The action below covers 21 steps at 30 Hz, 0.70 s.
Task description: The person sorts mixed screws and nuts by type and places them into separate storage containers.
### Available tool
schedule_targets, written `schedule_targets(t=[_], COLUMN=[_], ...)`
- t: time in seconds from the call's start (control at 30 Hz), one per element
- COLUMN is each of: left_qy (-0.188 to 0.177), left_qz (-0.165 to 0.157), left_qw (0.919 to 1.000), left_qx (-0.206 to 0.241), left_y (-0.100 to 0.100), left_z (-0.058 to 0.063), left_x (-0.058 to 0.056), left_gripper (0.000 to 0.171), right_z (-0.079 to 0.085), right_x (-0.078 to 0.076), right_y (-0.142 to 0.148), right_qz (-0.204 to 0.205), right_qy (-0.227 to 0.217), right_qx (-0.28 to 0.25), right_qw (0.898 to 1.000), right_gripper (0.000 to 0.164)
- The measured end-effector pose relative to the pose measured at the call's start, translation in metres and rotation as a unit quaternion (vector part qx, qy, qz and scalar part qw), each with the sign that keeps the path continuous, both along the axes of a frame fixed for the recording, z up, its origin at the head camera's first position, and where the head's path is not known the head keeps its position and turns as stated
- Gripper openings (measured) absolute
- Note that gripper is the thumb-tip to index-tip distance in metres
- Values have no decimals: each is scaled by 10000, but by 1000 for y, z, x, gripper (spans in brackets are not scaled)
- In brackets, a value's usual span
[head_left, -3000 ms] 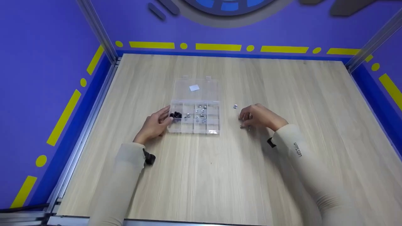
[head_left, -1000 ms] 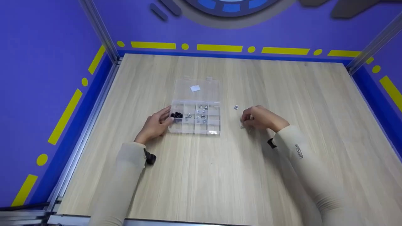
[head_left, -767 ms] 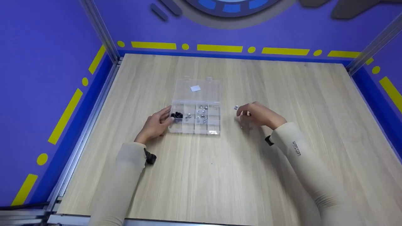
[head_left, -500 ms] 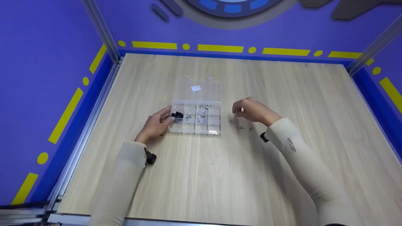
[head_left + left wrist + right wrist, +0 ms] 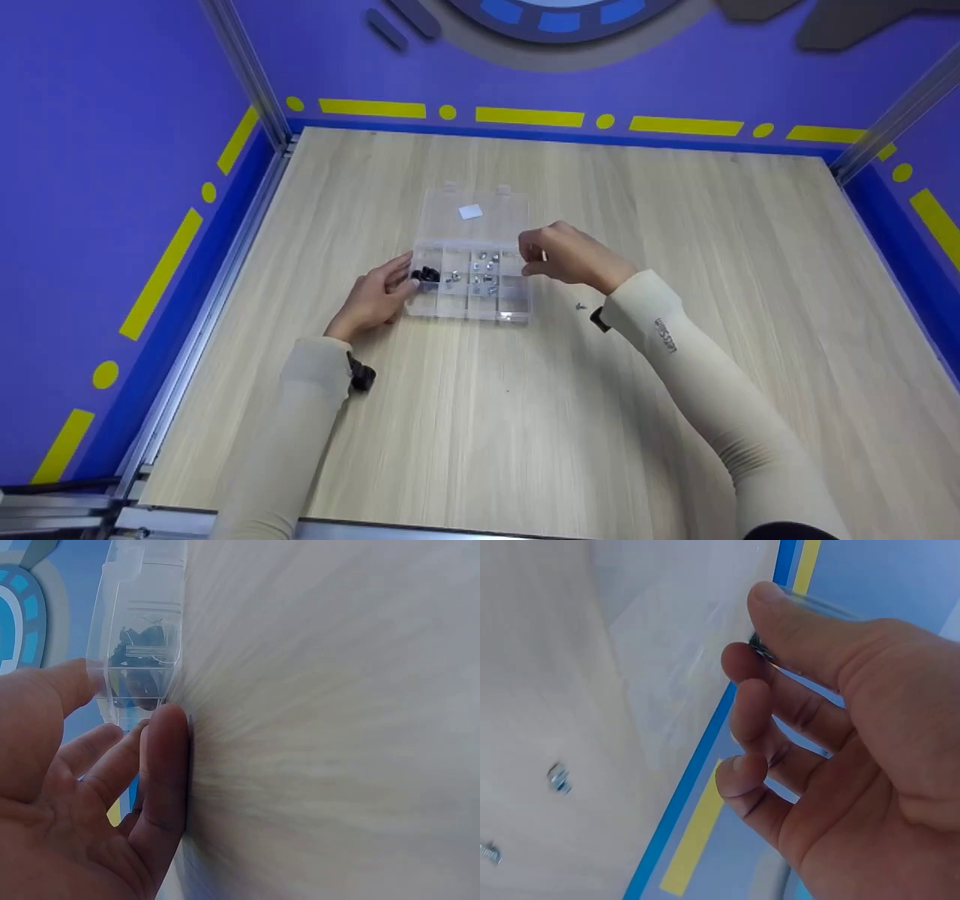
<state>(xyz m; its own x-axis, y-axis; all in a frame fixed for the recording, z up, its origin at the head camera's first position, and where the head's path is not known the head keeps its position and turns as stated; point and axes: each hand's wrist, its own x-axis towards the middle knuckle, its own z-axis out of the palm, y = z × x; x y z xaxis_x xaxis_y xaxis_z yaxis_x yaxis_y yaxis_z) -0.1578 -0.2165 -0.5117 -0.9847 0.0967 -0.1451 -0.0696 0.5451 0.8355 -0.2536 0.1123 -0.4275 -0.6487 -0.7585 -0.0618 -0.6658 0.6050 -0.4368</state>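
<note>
A clear plastic compartment box (image 5: 454,315) lies with its lid (image 5: 491,225) folded back. My left hand (image 5: 373,296) holds the box's left side, thumb at the rim and fingers along the wall; the left wrist view shows the little finger low by the tabletop. Over the rightmost back compartment hovers my right hand (image 5: 574,255). It pinches a small metal screw (image 5: 761,647) between thumb and index finger, the other fingers curled. Black small parts (image 5: 427,275) fill a left compartment. Silver screws (image 5: 486,280) lie in middle compartments.
Loose on the wooden table, right of the box, lies a screw (image 5: 580,306); the right wrist view shows a screw with a washer (image 5: 558,777) and another screw (image 5: 490,852). A white label (image 5: 470,211) sits on the lid. Blue panels (image 5: 675,67) wall the table.
My right hand has picked up the screw that lay nearest the box's right side and carried it left to the box. The left hand has stayed at the box's left side.
</note>
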Motion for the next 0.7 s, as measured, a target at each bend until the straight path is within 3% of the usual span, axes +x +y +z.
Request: schedule_targets(t=[0.7], left_qy=[-9], left_qz=[76], left_qw=[10000], left_qx=[-36], left_y=[0], left_z=[0], left_x=[-1], left_gripper=[61], right_z=[3], right_x=[0], right_y=[-46], right_qz=[457], right_qy=[61], right_qx=[-251], right_qw=[9986], right_gripper=[13])
